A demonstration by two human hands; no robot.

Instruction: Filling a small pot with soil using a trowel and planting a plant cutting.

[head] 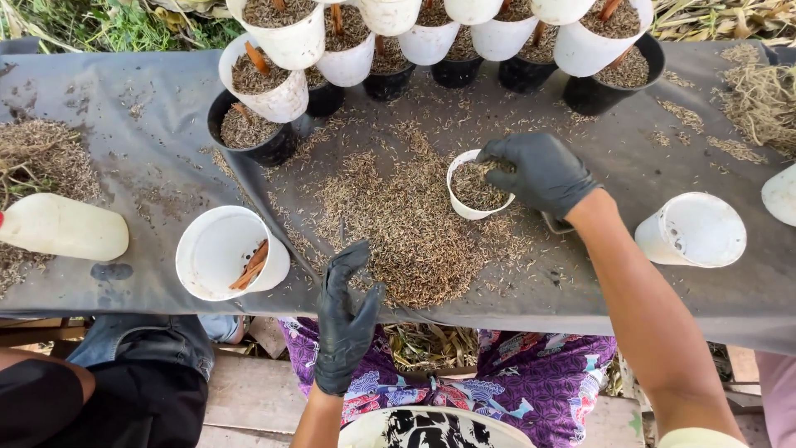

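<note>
While husks [406,224] hide fingertips, right hand [539,170] grips cup [474,187], rim partly covered

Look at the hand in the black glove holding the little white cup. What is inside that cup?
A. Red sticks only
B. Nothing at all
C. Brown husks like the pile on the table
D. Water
C: the right hand grips the small white cup by its rim, and it is filled with the same brown husks as the pile on the grey sheet.
</note>
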